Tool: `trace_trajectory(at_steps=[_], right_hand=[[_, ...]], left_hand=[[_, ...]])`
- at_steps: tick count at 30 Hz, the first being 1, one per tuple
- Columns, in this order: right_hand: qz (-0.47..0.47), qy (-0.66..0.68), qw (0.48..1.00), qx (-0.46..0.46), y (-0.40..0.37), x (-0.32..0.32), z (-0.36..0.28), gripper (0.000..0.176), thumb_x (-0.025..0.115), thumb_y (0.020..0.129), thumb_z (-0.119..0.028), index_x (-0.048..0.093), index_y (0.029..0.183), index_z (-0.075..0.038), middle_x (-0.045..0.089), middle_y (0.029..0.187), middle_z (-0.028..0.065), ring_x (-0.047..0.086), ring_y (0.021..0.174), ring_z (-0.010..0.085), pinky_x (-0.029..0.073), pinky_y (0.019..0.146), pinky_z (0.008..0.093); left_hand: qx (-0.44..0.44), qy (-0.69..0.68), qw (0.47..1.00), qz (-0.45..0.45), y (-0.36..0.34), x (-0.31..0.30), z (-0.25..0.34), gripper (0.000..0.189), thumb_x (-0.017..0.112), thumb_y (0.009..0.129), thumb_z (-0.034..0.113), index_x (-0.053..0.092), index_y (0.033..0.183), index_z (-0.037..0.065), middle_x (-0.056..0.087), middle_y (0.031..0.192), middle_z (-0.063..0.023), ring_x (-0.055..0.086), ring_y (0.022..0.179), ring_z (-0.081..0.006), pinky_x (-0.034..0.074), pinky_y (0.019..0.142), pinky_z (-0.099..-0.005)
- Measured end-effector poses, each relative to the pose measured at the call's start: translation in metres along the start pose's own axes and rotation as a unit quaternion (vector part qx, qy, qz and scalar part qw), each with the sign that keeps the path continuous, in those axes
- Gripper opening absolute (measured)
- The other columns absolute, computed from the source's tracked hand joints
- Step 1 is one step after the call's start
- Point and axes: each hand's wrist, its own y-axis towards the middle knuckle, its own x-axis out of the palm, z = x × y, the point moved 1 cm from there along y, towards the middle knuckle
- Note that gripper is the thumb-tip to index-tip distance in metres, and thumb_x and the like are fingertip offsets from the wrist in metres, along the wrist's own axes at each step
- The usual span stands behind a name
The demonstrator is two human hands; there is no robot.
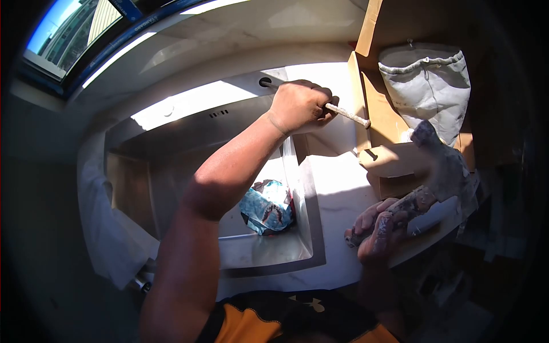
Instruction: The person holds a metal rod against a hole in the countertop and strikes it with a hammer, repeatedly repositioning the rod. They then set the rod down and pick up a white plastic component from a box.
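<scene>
My left hand is closed around a thin, dusty chisel-like rod. One end of the rod sits at the round hole in the sink's back ledge, and its blunt end points right. Lower right, my right hand grips the handle of a dust-coated hammer. The hammer's head is raised toward the cardboard and is slightly blurred. Below my left forearm is the steel sink, with a crumpled blue-and-white patterned bundle inside it.
Right of the sink, an open cardboard box stands on the white marble-look counter, with a white drawstring bag against it. A white cloth or sheet drapes over the left corner. A window is at the upper left.
</scene>
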Motion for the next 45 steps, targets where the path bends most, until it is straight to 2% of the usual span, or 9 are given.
trace_trajectory(at_steps=[9,10,15,20,22,24,28,32,45], right_hand=[[-0.065,-0.055,0.995,-0.045,0.004,-0.005,0.016,0.023,0.052,0.094,-0.027,0.043,0.089,-0.007,0.044,0.061,0.0033,0.046,0.046,0.0126,0.042,0.040,0.0265],[-0.072,-0.319,0.940,0.093,0.007,0.002,-0.008,0.016,0.053,0.093,-0.019,0.047,0.094,-0.003,0.049,0.063,0.0030,0.048,0.050,0.0117,0.044,0.046,0.0280],[0.019,0.007,0.997,-0.075,0.007,-0.001,-0.001,0.018,0.051,0.094,-0.020,0.047,0.094,-0.002,0.047,0.061,0.0010,0.045,0.045,0.0079,0.041,0.041,0.0229],[-0.054,-0.182,0.979,0.078,0.017,-0.001,-0.020,0.015,0.050,0.094,-0.019,0.046,0.092,-0.005,0.046,0.060,0.0012,0.048,0.049,0.0119,0.043,0.043,0.0265],[-0.046,-0.017,0.989,-0.137,0.011,0.007,-0.007,0.017,0.049,0.095,-0.020,0.046,0.092,-0.004,0.045,0.058,0.0007,0.049,0.050,0.0137,0.043,0.044,0.0282],[-0.177,-0.572,0.796,-0.092,0.025,-0.028,0.007,0.020,0.053,0.095,-0.023,0.043,0.087,-0.007,0.045,0.060,0.0031,0.045,0.045,0.0113,0.041,0.043,0.0270],[-0.096,0.019,0.992,-0.080,0.024,-0.003,-0.017,0.022,0.056,0.094,-0.025,0.043,0.088,-0.009,0.042,0.058,0.0014,0.044,0.045,0.0107,0.040,0.042,0.0257],[-0.065,-0.273,0.954,0.109,0.040,0.010,-0.034,0.019,0.055,0.093,-0.024,0.045,0.092,-0.008,0.044,0.062,0.0027,0.042,0.047,0.0127,0.043,0.046,0.0290],[-0.006,-0.058,0.997,-0.050,0.032,0.014,-0.030,0.022,0.059,0.090,-0.021,0.046,0.096,-0.005,0.045,0.060,0.0037,0.043,0.046,0.0135,0.041,0.044,0.0278]], left_hand=[[-0.007,-0.001,0.999,-0.038,0.000,-0.001,-0.001,0.015,0.071,0.073,0.030,0.063,0.071,0.017,0.061,0.064,-0.0023,0.063,0.062,-0.0229,0.052,0.055,-0.0347],[-0.008,-0.004,0.999,-0.039,0.002,0.000,0.001,0.015,0.071,0.073,0.030,0.063,0.071,0.017,0.061,0.064,-0.0023,0.063,0.062,-0.0229,0.052,0.055,-0.0347],[-0.034,0.012,0.999,-0.027,0.005,-0.001,-0.003,0.019,0.070,0.074,0.029,0.060,0.067,0.014,0.058,0.060,-0.0050,0.059,0.055,-0.0243,0.049,0.051,-0.0346],[-0.007,0.009,0.999,0.030,0.006,0.001,-0.004,0.023,0.070,0.075,0.027,0.058,0.063,0.011,0.056,0.058,-0.0069,0.056,0.049,-0.0250,0.046,0.047,-0.0342],[-0.020,0.003,1.000,0.021,0.006,0.002,-0.006,0.022,0.070,0.075,0.027,0.059,0.064,0.011,0.056,0.058,-0.0071,0.057,0.050,-0.0251,0.047,0.048,-0.0345],[-0.039,-0.001,0.999,0.012,0.006,0.000,-0.006,0.020,0.070,0.075,0.025,0.060,0.065,0.010,0.056,0.057,-0.0078,0.057,0.051,-0.0263,0.047,0.049,-0.0353],[-0.058,0.000,0.998,0.019,0.009,-0.004,-0.009,0.019,0.069,0.076,0.023,0.061,0.066,0.009,0.057,0.058,-0.0086,0.057,0.050,-0.0272,0.047,0.048,-0.0346],[-0.150,-0.039,0.988,-0.001,0.008,-0.001,-0.019,0.018,0.062,0.077,0.029,0.061,0.070,0.013,0.059,0.059,-0.0083,0.061,0.055,-0.0274,0.051,0.053,-0.0365],[-0.109,-0.019,0.994,0.008,0.028,0.012,0.011,0.030,0.062,0.081,0.038,0.062,0.065,0.013,0.059,0.060,-0.0090,0.061,0.060,-0.0306,0.049,0.053,-0.0405]])
